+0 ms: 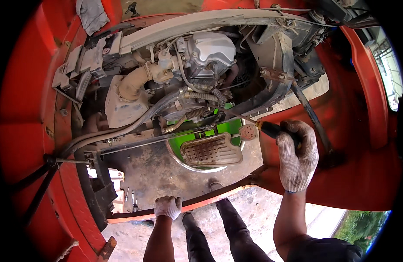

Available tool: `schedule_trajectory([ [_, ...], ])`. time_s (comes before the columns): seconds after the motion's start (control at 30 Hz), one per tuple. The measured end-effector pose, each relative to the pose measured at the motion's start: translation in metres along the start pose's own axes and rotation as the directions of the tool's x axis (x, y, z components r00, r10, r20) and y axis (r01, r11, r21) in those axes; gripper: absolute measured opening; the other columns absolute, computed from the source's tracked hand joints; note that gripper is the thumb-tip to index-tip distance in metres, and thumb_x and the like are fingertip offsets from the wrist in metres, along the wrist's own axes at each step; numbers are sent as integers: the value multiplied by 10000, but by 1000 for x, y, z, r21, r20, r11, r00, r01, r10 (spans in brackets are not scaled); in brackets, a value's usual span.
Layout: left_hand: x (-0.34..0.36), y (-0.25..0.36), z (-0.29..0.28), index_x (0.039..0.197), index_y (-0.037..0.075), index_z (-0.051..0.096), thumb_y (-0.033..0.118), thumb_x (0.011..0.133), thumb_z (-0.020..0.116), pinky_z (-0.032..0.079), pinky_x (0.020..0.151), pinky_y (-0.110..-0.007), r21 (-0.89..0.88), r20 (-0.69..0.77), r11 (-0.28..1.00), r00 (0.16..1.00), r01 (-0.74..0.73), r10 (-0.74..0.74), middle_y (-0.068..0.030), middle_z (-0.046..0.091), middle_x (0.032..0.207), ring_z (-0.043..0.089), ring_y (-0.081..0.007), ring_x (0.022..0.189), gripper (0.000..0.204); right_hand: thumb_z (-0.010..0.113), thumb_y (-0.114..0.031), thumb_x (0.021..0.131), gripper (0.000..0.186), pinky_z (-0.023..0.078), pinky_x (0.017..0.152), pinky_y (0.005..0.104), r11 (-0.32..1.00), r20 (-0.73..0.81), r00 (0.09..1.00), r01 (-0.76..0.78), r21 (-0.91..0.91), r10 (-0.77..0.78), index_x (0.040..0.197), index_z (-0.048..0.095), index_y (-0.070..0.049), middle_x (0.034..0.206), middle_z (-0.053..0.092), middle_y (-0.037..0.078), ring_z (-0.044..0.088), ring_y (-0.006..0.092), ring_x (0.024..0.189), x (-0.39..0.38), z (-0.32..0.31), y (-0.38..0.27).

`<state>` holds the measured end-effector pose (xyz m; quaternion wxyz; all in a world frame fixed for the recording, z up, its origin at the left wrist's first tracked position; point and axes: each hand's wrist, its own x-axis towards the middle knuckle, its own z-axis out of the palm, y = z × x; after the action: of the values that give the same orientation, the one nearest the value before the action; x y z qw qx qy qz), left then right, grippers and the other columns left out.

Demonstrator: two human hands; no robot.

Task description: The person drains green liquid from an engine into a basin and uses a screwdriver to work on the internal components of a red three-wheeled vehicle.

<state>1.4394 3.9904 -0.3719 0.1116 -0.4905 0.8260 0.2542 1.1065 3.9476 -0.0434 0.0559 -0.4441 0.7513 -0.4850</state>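
Note:
My right hand [299, 153], in a white knit glove, is closed around the dark handle of a screwdriver [271, 129] with a yellowish collar. Its thin shaft points up and left to the hoses [210, 97] under the engine [210, 50]; where the tip ends I cannot make out. Below the shaft are a worn ridged pedal [211, 150] and a smaller dotted pedal [247, 132]. My left hand [168, 207], gloved as well, has its fingers curled over the red lower rim [205, 200] of the vehicle body.
A green basin [178, 140] stands beneath the pedals. Several small metal tools [134, 202] lie at the lower left. A dark bar [312, 115] slants across the red panel [345, 183] on the right. A grey rag [91, 16] hangs at the upper left.

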Motion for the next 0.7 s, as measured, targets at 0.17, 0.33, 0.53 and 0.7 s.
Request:
schedule_trajectory([
  [0.17, -5, -11, 5, 718, 81, 741, 396, 924, 548, 552, 749, -495, 31, 27, 999, 999, 39, -40, -162, 732, 758, 715, -347, 715, 423, 734, -33, 926, 130, 520, 786, 253, 967, 50, 985, 170, -192, -164, 1028, 657, -9, 919, 667, 19, 560, 88, 821, 83, 46, 25],
  [0.33, 2, -12, -1, 663, 75, 718, 388, 882, 568, 549, 732, -503, 33, 28, 998, 998, 62, -63, -169, 699, 700, 695, -359, 670, 410, 717, -10, 924, 122, 520, 777, 262, 951, 36, 982, 188, -245, -185, 1033, 663, -6, 911, 661, 22, 560, 82, 825, 131, 56, 45],
  [0.53, 4, -13, 5, 686, 73, 731, 384, 903, 506, 552, 763, -507, 77, 143, 993, 985, 87, -97, -179, 711, 723, 703, -363, 710, 441, 742, -65, 934, 135, 518, 747, 250, 965, 34, 988, 155, -211, -151, 1036, 669, -16, 892, 651, 15, 566, 83, 798, 163, 66, 63],
  [0.7, 3, -3, -4, 773, 82, 759, 405, 940, 460, 549, 832, -502, 112, 219, 988, 968, 104, -126, -169, 743, 833, 720, -354, 821, 471, 779, -114, 884, 166, 536, 722, 274, 998, 78, 996, 40, -53, -36, 1005, 717, -17, 843, 702, 65, 621, 96, 765, 174, 74, 81],
])
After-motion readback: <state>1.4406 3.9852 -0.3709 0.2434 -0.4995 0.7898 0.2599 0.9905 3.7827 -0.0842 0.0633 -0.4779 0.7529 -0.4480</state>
